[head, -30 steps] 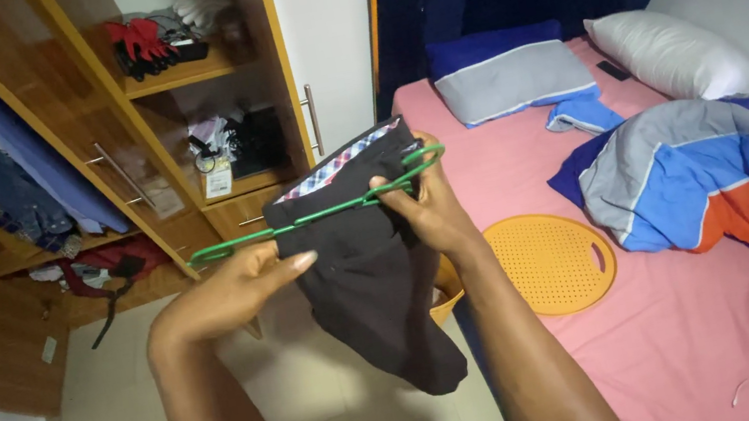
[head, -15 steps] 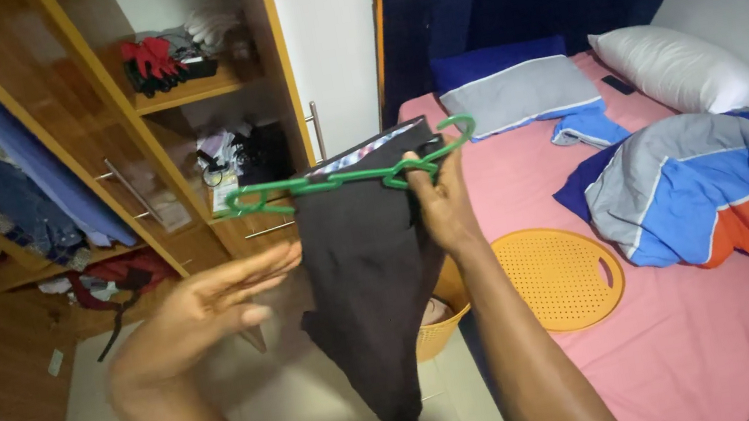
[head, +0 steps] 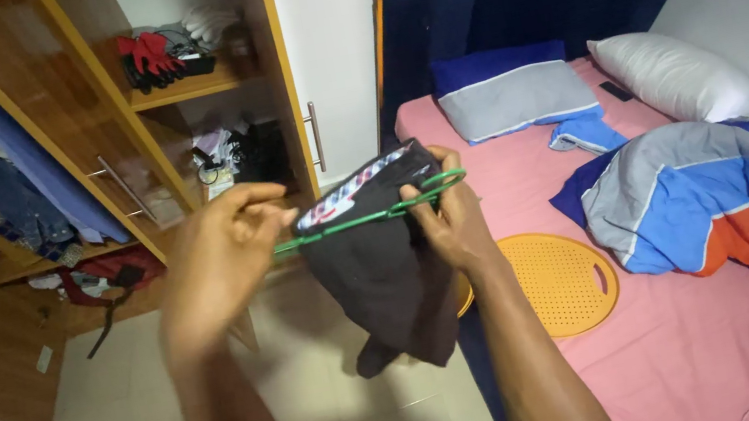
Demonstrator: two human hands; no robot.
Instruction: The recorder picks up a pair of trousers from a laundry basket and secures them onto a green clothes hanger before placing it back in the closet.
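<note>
We grip the green hanger (head: 366, 217) with both hands: left hand (head: 219, 252) closed on one end, right hand (head: 452, 218) on the other, black shorts (head: 384, 270) draped between.

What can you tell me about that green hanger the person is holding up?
The green hanger is thin and looks like plastic, held roughly level and slightly tilted in front of the open wardrobe. A black garment with a patterned waistband is draped over it and hangs down. The right hand pinches the hook end; the left hand grips the other end. Much of its frame is hidden by the cloth.
</note>
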